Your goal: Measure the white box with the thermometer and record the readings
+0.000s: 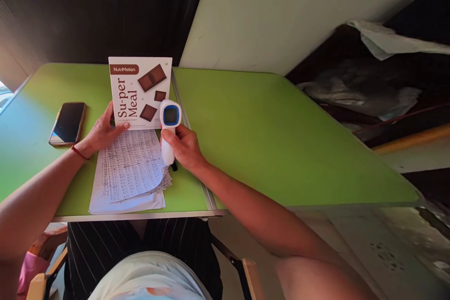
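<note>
A white box (140, 89) printed with "NutriMotion", "Su-per Meal" and brown chocolate pieces is held up by my left hand (107, 129), which grips its lower left corner with the thumb in front. My right hand (184, 145) is closed around the handle of a white infrared thermometer (168, 150). The thermometer's blue-framed screen faces me and looks dark, and its head overlaps the box's lower right corner. Under both lies a stack of handwritten papers (130, 173) with curled edges. A small black object (174, 166) shows just below the thermometer handle, mostly hidden.
A phone (68, 123) in a brown case rests on the green folding table (267, 140), left of the papers. A metal seam runs across the table. Behind it stand a dark panel (98, 9) and a pale wall (253, 18). Plastic bags (362, 86) lie at the right.
</note>
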`<state>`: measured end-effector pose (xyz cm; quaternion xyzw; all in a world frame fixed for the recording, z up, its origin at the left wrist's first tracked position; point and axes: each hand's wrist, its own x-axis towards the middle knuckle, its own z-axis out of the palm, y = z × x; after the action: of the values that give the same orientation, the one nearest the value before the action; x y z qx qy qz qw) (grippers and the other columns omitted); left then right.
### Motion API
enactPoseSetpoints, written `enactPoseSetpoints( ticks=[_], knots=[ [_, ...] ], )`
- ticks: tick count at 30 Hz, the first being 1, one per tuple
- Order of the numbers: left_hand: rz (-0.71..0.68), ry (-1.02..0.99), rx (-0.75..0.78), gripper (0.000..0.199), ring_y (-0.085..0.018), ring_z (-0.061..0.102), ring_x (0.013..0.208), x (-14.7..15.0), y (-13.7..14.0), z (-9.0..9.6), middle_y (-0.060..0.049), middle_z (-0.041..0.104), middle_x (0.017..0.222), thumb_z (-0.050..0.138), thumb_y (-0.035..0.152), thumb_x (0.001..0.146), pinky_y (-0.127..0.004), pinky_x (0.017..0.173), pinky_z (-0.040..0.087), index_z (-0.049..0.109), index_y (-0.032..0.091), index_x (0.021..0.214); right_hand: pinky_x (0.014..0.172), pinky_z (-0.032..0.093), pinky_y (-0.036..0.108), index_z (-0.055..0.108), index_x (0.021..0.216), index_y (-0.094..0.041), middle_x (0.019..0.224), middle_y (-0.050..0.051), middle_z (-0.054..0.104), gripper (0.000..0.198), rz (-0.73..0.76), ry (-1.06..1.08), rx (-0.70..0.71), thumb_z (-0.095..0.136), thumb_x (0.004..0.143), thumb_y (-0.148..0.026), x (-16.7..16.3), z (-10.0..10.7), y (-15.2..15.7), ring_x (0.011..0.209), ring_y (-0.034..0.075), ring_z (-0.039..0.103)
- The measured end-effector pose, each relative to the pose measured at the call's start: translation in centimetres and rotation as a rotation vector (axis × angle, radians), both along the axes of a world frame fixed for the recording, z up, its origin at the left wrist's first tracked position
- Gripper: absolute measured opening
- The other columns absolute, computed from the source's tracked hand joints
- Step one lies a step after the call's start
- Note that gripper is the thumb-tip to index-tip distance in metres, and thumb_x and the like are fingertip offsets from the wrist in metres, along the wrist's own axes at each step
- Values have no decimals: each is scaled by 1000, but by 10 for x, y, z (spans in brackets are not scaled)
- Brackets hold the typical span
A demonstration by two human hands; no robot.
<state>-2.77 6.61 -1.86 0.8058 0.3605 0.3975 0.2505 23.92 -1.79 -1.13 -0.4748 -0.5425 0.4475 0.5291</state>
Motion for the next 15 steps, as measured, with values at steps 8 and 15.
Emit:
enactPoseSetpoints(
  ticks=[8,15],
  knots=[
    [36,-4,13,73,-34,73,118,-5,4,6,-13,73,135,71,72,93,-49,98,64,53,23,145,59,47,33,63,81,-25,66,-4,59,56,-122,31,117,77,72,-78,9,8,5,60,14,52],
    [111,30,-4,70,-34,73,117,-9,0,16,-13,73,134,70,70,92,-47,97,64,53,23,141,58,48,32,59,74,-26,64,-5,58,53,-159,57,158,79,73,-75,11,9,6,58,14,52]
  ],
)
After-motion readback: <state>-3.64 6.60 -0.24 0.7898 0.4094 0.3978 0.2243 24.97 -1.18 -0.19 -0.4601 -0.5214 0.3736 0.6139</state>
